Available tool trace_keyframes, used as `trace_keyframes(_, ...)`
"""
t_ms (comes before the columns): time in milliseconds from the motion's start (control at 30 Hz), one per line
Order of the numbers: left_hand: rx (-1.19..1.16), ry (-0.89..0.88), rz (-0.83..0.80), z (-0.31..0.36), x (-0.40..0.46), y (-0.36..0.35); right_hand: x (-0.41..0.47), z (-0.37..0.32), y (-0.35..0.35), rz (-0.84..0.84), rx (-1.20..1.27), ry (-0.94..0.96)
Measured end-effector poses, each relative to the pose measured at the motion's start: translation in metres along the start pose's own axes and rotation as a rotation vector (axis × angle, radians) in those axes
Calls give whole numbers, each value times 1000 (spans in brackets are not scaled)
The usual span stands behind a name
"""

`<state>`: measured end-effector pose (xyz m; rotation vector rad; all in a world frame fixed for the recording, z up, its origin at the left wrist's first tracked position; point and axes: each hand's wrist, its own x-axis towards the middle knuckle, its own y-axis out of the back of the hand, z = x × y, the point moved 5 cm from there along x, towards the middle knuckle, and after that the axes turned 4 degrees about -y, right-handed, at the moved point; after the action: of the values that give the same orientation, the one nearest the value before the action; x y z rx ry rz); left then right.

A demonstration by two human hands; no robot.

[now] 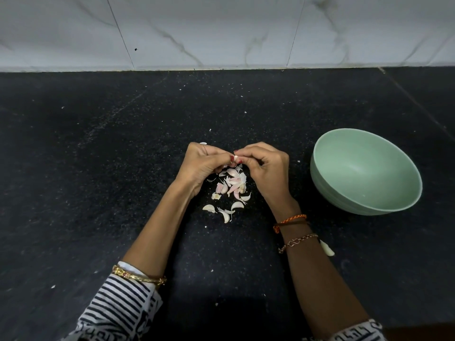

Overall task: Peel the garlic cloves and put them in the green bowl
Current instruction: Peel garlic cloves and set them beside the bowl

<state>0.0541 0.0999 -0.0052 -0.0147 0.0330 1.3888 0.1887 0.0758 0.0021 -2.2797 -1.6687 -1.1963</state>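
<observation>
My left hand (202,163) and my right hand (263,163) meet above the black counter, and their fingertips pinch one small garlic clove (236,158) between them. Below the hands lies a heap of pinkish garlic skins (234,182). Three whitish cloves (225,210) sit just nearer to me than the heap. One more clove (327,248) lies beside my right forearm. The green bowl (320,166) stands to the right of my right hand, and nothing shows inside it.
The black stone counter (98,168) carries scattered skin flakes. A white marble-tiled wall (221,30) closes off the far edge. Bracelets ring both wrists, and striped sleeves cover my upper forearms.
</observation>
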Motion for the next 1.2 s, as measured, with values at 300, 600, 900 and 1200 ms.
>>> trace_keyframes(300,-139,74,30,-4,2,-3,2,0,2,33,220,-155)
trace_keyframes(600,-20,-25,156,-1,4,2,-4,0,-10,34,809,-665)
trace_keyframes(900,-20,-308,189,13,-2,2,-7,1,-10,-27,934,-800)
trace_keyframes(1200,-3,-343,30,10,2,-4,-9,3,-12,-92,806,-774)
